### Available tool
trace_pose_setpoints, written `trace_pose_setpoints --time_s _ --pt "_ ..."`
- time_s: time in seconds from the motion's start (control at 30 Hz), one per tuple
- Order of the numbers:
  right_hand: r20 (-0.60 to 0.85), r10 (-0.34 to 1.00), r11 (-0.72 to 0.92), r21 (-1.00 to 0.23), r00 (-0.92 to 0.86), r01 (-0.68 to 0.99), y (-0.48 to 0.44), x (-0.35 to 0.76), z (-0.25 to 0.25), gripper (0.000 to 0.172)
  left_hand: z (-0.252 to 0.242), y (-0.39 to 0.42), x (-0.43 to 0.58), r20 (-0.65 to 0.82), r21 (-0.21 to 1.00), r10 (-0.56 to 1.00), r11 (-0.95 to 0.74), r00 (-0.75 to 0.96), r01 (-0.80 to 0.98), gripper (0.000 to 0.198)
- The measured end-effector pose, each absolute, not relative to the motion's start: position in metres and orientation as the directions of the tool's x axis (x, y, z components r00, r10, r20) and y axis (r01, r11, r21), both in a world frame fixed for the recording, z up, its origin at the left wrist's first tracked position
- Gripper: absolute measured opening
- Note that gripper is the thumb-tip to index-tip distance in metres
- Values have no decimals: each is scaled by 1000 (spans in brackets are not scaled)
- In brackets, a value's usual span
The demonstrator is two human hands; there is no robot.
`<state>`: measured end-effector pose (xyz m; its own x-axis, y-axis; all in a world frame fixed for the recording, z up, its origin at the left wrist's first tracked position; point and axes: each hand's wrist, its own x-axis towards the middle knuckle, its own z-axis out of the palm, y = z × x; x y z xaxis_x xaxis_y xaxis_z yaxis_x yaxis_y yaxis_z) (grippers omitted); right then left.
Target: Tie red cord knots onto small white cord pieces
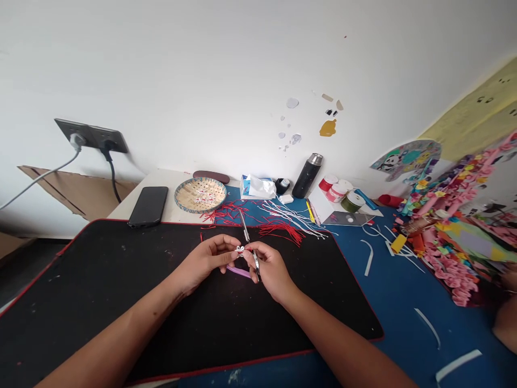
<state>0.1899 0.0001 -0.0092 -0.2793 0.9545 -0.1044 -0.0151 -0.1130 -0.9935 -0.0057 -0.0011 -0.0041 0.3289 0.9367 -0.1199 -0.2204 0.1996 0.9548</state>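
While the left hand [208, 258] and the right hand [272, 269] meet above the black mat [181, 334], a small white bow [239, 250] sits between their fingertips, raised off the surface, loops uppermost. Left fingers: curled, thumb and forefinger pinching the bow from its left side, presumably to steady so slight a piece. Right fingers: thumb and forefinger drawn close together at the bow's right side, a speck of red beside them; exact contact cannot be told. The scissors [245, 227] lie in the right hand, handle within the curled fingers and blades pointing away toward the wall, probably so that the tips stay free for fine work; whether any finger passes through a loop is hidden. A purple strip [239, 272] spans below the fingertips; its nature is unclear. Red cords [283, 230] and white cords [291, 216] lie at the mat's far edge, likely for easy reach. Left of these, a shallow basket [180, 202] holds small red-and-white pieces [205, 196], its rim seemingly useful against scatter. The phone [148, 206] lies off to the left, overlapping the mat's edge.
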Motion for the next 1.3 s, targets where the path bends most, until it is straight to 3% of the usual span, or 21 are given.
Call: trace_pose_setpoints --time_s 0.2,0.67,0.97,1.17,1.3 --pt "-108 951 -118 -993 -290 -16 0 189 -14 36 -2 -1 -5 -135 979 940 175 312 -102 37" --pt "-111 958 -116 -993 -266 -3 1 191 -11 34 0 2 -7 -123 992 981 123 150 6 25" --pt "-133 959 -140 -990 -249 -9 2 188 -8 39 2 2 -9 -102 995 986 101 135 12 27" --pt "-127 959 -134 -991 -254 -9 3 187 -6 38 3 -1 -6 -188 974 966 208 179 -95 27" --pt "-107 958 -117 -993 -266 -20 6 184 -3 37 5 -2 -5 -297 867 934 351 198 -353 21"
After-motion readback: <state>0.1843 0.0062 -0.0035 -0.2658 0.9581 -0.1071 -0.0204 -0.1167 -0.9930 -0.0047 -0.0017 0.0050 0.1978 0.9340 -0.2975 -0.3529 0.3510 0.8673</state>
